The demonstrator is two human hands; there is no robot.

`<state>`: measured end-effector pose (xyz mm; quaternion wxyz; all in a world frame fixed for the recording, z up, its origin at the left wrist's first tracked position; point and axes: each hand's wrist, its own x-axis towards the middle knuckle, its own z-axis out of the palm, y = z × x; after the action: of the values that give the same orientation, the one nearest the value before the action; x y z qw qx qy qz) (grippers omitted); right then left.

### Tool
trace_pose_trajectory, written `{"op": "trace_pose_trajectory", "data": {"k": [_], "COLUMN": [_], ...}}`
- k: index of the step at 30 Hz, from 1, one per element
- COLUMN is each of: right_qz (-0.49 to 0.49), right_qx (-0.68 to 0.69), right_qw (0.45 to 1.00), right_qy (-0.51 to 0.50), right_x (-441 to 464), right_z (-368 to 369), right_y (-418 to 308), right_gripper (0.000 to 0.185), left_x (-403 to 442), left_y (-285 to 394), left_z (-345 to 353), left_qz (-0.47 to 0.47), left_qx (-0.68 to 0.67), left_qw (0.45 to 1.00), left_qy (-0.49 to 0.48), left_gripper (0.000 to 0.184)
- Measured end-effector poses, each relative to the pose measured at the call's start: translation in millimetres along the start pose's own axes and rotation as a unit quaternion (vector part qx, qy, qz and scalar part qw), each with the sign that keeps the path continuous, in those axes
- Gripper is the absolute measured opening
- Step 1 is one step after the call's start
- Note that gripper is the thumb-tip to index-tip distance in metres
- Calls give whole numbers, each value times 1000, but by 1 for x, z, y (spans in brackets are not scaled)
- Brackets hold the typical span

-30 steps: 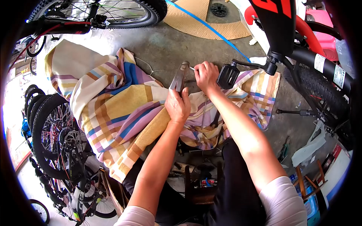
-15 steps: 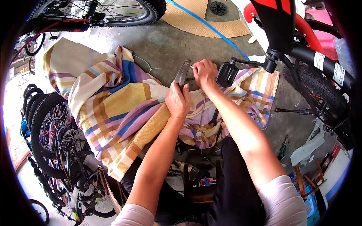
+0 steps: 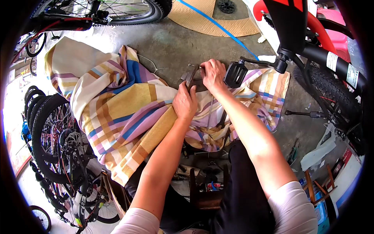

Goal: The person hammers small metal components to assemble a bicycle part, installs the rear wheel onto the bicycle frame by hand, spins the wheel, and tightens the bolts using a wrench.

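Note:
Over the cloth's upper edge, my left hand [image 3: 184, 102] is closed on a dark grey metal tool [image 3: 190, 75], whose exact kind is unclear. Beside it, my right hand [image 3: 213, 76] has its fingers closed at the tool's right side; whatever they pinch is mostly hidden. A checked cloth [image 3: 134, 101] in yellow, purple, blue and white lies bunched under both forearms. Just right of my right hand is a black bicycle pedal [image 3: 235, 75] on its crank arm.
A bicycle frame [image 3: 290, 23] rises at the upper right, near a tyre [image 3: 323, 87]. Several bicycle wheels [image 3: 48, 136] stand at left. Cardboard [image 3: 191, 17] and a blue strap [image 3: 218, 25] lie ahead. A black-handled tool [image 3: 307, 114] is on the floor at right.
The metal tool in my left hand has turned, so its upright grey face now looks shorter and darker. My right hand has shifted slightly up. The cloth is nearly unchanged.

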<state>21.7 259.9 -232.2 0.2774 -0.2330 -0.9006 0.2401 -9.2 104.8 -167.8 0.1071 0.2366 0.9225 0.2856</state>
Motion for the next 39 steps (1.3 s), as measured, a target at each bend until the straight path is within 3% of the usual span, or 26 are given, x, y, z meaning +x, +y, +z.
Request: {"op": "trace_pose_trajectory", "data": {"k": [11, 15, 23, 39], "right_qz": [-18, 6, 25, 39], "right_qx": [-6, 11, 114, 144], "right_qw": [1000, 1000, 993, 988], "right_qy": [18, 8, 31, 32], "right_x": [-1, -2, 1, 3], "right_z": [3, 2, 5, 3], "right_y": [2, 3, 12, 11], "right_gripper": [20, 17, 7, 6], "left_x": [0, -5, -24, -27], "left_y": [3, 11, -7, -7], "left_z": [-2, -16, -24, -26], "left_qz": [25, -68, -84, -83], "left_qx": [20, -34, -44, -31], "left_qw": [999, 997, 995, 996], "left_qy": [-10, 3, 11, -22], "left_gripper": [36, 39, 38, 41]}}
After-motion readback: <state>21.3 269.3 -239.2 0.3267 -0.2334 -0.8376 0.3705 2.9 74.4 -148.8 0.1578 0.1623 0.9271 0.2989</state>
